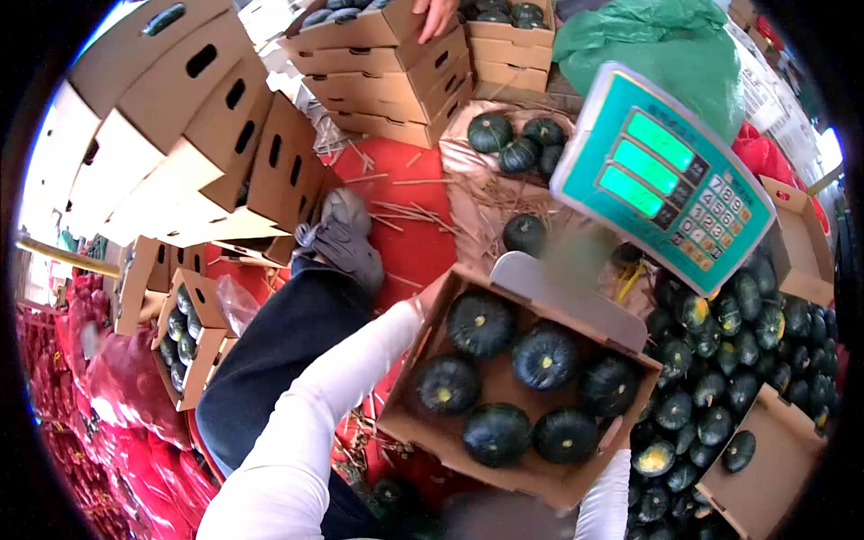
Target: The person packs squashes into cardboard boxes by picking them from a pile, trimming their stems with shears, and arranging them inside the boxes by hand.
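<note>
An open cardboard box (416,427) holds several dark green squashes (544,356). My left hand (432,293) grips the box's outer wall at its far left corner, with most of the fingers hidden behind the cardboard. On the near right side, my right hand (614,434) holds the box; only a little of that hand shows. Just beyond the box is a metal scale plate (540,273), partly covered by it. Whether the box rests on the plate, I cannot tell. A green-lit scale display (661,180) with a keypad stands behind, to the right.
Stacked cardboard boxes (180,117) rise at the left. Another person's hand (437,16) touches a box stack (387,85) at the back. Heaped squashes (711,396) and a tray box (765,468) lie at the right. Red mesh sacks (126,387) fill the left side.
</note>
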Demonstrator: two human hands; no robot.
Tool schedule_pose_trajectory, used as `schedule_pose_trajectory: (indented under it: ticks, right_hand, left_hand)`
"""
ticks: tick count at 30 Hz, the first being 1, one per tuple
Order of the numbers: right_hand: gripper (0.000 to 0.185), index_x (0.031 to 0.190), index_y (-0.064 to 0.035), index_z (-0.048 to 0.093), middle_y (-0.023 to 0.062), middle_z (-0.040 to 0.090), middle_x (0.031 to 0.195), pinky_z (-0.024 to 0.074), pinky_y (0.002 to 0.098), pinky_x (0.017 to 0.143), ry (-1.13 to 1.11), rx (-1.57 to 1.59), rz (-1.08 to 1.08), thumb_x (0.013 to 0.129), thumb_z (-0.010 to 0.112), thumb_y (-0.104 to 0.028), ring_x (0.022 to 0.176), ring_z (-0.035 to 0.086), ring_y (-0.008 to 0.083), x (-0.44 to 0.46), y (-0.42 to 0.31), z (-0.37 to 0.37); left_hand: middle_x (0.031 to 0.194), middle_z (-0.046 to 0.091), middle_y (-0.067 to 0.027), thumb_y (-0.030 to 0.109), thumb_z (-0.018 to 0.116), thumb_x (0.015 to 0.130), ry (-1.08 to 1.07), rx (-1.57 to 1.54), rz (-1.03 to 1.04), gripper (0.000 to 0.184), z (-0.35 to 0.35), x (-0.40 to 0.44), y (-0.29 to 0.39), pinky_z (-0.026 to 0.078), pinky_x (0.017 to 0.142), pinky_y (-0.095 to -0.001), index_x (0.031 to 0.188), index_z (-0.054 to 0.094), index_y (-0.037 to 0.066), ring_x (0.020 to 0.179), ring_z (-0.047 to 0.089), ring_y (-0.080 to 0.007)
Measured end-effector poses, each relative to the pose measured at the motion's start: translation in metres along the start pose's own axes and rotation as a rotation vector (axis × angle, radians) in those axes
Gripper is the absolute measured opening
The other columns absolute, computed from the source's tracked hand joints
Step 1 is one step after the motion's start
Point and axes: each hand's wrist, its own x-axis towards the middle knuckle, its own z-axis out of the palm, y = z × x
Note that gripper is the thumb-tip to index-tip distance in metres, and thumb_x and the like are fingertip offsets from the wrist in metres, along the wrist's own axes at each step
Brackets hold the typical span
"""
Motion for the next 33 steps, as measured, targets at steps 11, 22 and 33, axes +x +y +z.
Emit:
schedule_pose_trajectory:
  ticks: [11, 22, 33]
  right_hand:
    - [0.048, 0.139, -0.0064, 0.041, 0.0048, 0.053, 0.125, 0.0391, 0.0317, 0.097, -0.013, 0.155, 0.096, 0.1, 0.042, -0.035, 0.11, 0.05, 0.0165, -0.02, -0.017, -0.043]
    - [0.052, 0.134, 0.0038, 0.046, 0.0056, 0.057, 0.118, 0.0376, 0.0279, 0.094, 0.115, 0.059, -0.078, 0.085, 0.056, -0.009, 0.101, 0.052, 0.0153, -0.115, -0.038, 0.017]
    - [0.04, 0.122, 0.0046, 0.058, 0.015, 0.057, 0.127, 0.0359, 0.0315, 0.103, -0.412, 0.071, -0.224, 0.086, 0.056, -0.011, 0.118, 0.052, 0.021, -0.023, -0.134, 0.176]
  left_hand:
    - [0.133, 0.054, -0.0063, 0.053, 0.042, 0.096, 0.491, 0.362, -0.37, 0.067, 0.084, -0.044, 0.029, 0.039, 0.104, -0.0332, 0.142, 0.039, 0.005, 0.12, 0.051, -0.0186]
    - [0.088, 0.06, -0.0014, 0.012, 0.061, 0.081, 0.965, -0.069, 0.075, 0.018, 0.148, -0.172, -0.065, 0.049, 0.077, -0.0346, 0.099, 0.057, 0.01, 0.081, 0.059, -0.0175]
    - [0.091, 0.059, -0.003, 0.033, 0.064, 0.076, 1.03, -0.113, 0.472, 0.02, 0.095, -0.154, 0.07, 0.049, 0.082, -0.0446, 0.083, 0.054, 0.017, 0.087, 0.058, -0.0234]
